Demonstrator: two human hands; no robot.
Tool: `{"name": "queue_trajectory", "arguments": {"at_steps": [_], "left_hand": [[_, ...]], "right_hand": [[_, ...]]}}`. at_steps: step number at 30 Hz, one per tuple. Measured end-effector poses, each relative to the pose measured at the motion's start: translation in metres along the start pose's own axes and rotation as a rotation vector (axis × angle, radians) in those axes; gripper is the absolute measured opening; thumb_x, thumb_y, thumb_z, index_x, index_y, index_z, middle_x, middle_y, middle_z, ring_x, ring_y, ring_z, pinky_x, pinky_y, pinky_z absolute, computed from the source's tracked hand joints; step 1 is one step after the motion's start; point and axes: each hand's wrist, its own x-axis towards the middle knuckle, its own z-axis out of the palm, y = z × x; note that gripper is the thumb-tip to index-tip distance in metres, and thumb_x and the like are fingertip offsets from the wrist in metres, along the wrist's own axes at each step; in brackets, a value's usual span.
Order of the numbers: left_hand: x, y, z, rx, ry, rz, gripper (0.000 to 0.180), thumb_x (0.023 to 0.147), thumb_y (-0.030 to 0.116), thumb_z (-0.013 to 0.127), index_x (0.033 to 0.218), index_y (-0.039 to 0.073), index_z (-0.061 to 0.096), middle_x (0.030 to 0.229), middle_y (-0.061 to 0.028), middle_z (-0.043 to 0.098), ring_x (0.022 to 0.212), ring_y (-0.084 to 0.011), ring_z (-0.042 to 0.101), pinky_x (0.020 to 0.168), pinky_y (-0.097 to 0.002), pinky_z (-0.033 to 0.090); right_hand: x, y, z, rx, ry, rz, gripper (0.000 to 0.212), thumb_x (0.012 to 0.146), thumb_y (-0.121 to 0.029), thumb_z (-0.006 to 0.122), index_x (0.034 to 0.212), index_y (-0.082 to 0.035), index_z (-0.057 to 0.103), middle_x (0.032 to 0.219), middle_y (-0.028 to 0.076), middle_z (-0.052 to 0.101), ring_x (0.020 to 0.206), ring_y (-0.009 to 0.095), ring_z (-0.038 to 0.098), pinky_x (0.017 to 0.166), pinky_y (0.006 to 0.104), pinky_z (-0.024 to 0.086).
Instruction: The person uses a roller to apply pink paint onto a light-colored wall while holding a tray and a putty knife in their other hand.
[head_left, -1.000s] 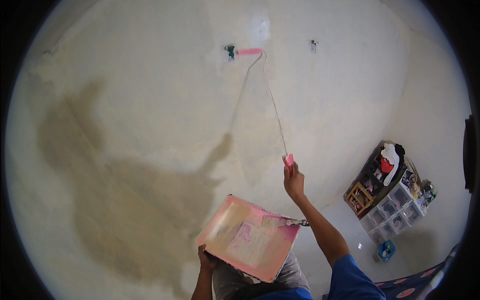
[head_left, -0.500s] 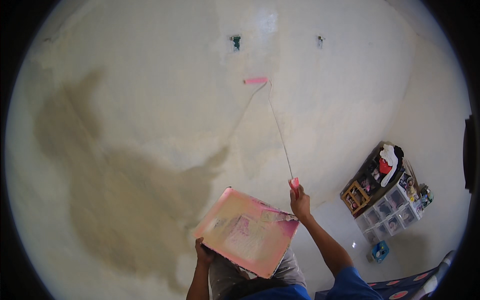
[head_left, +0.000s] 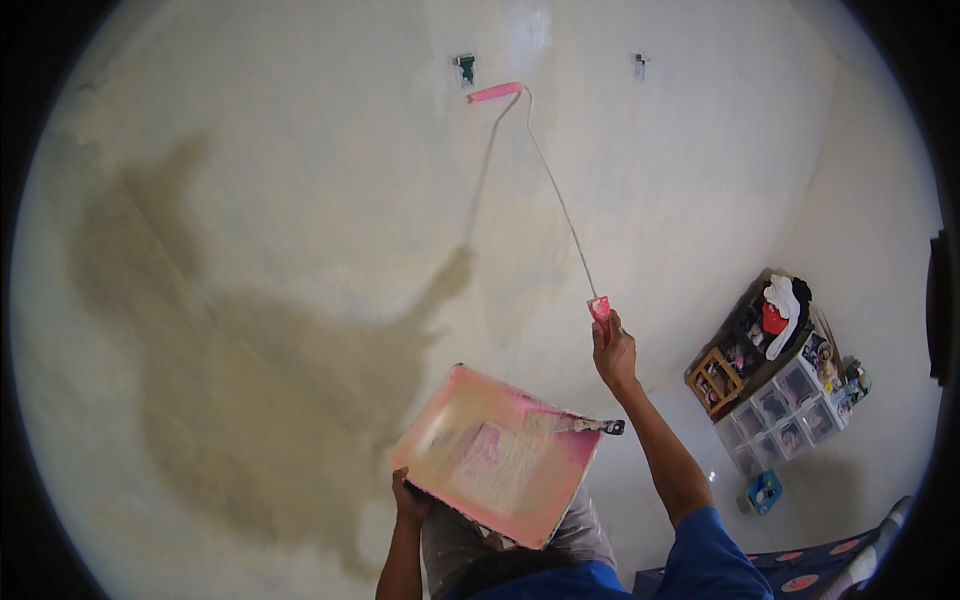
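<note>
My right hand (head_left: 615, 352) is wrapped round the red handle of a paint roller (head_left: 562, 200). The long thin rod runs up the wall, and the pink roller sleeve (head_left: 494, 93) lies at the wall just below an open switch box. My left hand (head_left: 409, 497) grips the left corner of a paint tray (head_left: 440, 420), held tilted in front of my legs. Pink and cream paint smears cover the tray. A paintbrush (head_left: 590, 425) rests across its right corner, its dark handle end sticking out past the rim.
Two recessed switch boxes, a left one (head_left: 465, 70) and a right one (head_left: 640, 66), sit in the pale wall (head_left: 330, 180). To the right stand clear plastic drawers (head_left: 770, 408), a wooden frame (head_left: 714, 382) and piled clothes. A blue container (head_left: 764, 492) is on the floor, near a patterned dark cloth (head_left: 800, 568).
My right hand has risen, pushing the roller up the wall and slightly left, nearer the left switch box. The brush's handle end now shows. The tray has barely shifted.
</note>
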Motion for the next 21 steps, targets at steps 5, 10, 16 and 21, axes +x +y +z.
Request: {"name": "queue_trajectory", "arguments": {"at_steps": [5,10,16,21], "left_hand": [[0.001,0.002,-0.006,0.009,-0.03,0.032,0.067,0.079,0.042,0.053,0.131,0.001,0.043,0.125,-0.0149,0.054,0.115,-0.0318,0.05,0.101,-0.0439,0.038],[0.001,-0.001,-0.007,0.005,-0.039,0.029,0.067,0.079,0.042,0.052,0.131,0.0,0.044,0.126,-0.015,0.053,0.115,-0.0316,0.05,0.101,-0.0439,0.038],[0.005,-0.001,-0.009,0.0,-0.101,0.019,0.069,0.079,0.042,0.051,0.133,0.0,0.043,0.129,-0.0154,0.051,0.118,-0.0319,0.049,0.103,-0.045,0.037],[0.009,0.002,-0.024,0.015,-0.07,0.026,0.071,0.077,0.042,0.052,0.133,0.0,0.042,0.13,-0.0154,0.051,0.119,-0.0329,0.048,0.103,-0.0457,0.037]], "right_hand": [[-0.027,0.007,0.001,-0.011,-0.123,0.063,0.041,0.09,-0.019,0.056,0.122,0.006,0.044,0.075,0.028,0.062,0.068,0.045,0.062,0.058,0.0486,0.05],[-0.067,0.032,-0.012,-0.035,-0.179,0.15,0.039,0.09,-0.02,0.056,0.118,0.006,0.05,0.077,0.029,0.062,0.071,0.046,0.062,0.06,0.0479,0.05],[-0.086,0.046,-0.038,-0.043,-0.18,0.183,0.035,0.089,-0.019,0.056,0.114,0.005,0.053,0.075,0.028,0.061,0.07,0.045,0.063,0.06,0.0456,0.05],[-0.073,0.049,-0.035,0.063,-0.079,0.176,0.029,0.09,-0.02,0.055,0.107,0.004,0.054,0.071,0.028,0.059,0.067,0.043,0.062,0.057,0.0451,0.048]]}}
